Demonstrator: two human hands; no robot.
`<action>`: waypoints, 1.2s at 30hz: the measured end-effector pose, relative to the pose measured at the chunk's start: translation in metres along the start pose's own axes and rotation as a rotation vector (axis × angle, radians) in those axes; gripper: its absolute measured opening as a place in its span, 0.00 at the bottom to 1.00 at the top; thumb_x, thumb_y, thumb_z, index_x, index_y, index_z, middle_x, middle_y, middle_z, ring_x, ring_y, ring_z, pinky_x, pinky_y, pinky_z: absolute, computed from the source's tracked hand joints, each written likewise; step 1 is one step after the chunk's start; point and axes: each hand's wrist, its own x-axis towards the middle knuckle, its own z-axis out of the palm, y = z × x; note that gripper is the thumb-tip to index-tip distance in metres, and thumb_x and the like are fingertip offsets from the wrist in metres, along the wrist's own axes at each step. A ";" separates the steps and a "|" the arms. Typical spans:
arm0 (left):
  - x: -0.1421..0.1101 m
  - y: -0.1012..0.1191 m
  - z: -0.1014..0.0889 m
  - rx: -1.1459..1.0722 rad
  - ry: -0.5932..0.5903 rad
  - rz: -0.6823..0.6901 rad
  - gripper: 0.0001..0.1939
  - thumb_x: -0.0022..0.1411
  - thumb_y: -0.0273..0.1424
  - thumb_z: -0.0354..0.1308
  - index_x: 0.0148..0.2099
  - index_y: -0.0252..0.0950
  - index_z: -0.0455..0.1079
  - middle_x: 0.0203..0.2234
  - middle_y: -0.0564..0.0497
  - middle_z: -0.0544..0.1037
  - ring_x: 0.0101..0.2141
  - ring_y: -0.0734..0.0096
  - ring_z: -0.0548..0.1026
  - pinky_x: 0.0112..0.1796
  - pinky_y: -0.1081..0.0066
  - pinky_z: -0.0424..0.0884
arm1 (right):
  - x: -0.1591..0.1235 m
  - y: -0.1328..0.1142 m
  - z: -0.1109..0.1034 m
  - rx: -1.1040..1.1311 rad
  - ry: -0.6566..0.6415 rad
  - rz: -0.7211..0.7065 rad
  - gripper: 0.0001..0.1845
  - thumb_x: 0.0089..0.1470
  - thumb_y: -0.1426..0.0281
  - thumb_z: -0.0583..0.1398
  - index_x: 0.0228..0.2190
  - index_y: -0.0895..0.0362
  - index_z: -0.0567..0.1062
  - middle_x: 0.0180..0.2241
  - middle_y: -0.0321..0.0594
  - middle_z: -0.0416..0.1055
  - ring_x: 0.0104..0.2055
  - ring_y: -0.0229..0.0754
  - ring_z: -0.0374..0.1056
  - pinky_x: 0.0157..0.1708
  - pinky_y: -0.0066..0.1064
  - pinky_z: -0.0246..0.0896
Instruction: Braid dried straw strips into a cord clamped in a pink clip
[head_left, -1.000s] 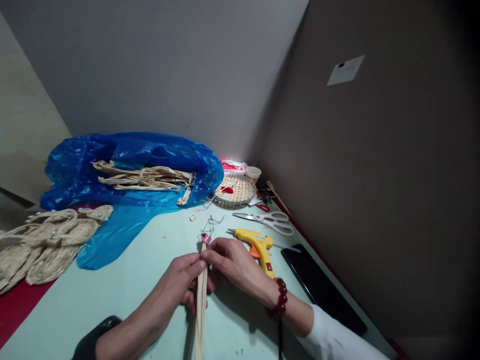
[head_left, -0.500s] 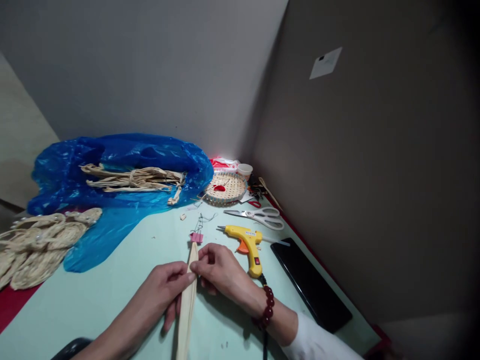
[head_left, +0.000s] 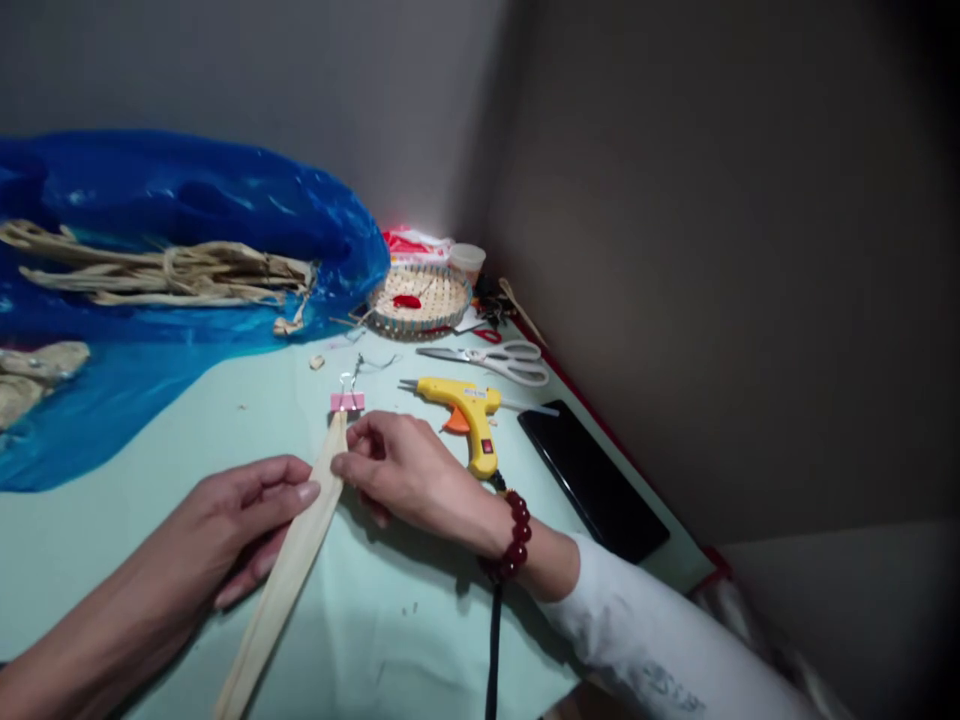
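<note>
Strip is on the counter side nearest the person, running from the clip down to the bottom edge of view. Left hand grips its left edge, thumb on top; right hand pinches it by thumb and finger just below the clip. Grip force: can't tell.

To do this well, I'd say: light, even tension against the clip, thumbs smoothing outward, no hard twist near the narrow neck; looks like dry fibre, so could split lengthwise.

Materials: strip pale, flat, ribbon-like, faint lengthwise creases, tapering at the clip. Clip pink with wire handles. Bundle on the blue bag is tan, crinkled, tied mid-length; bag thin, glossy plastic. Basket round, woven. Glue gun yellow, hard plastic, beside the scissors, white-handled. Counter pale green, smooth.
</note>
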 end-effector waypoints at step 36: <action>0.004 -0.004 0.010 -0.095 -0.178 0.149 0.10 0.53 0.38 0.56 0.27 0.38 0.63 0.06 0.62 0.62 0.06 0.84 0.51 0.07 0.83 0.45 | 0.006 0.010 0.026 0.359 -0.061 0.305 0.16 0.48 0.57 0.60 0.26 0.55 0.62 0.14 0.25 0.58 0.09 0.28 0.48 0.08 0.21 0.42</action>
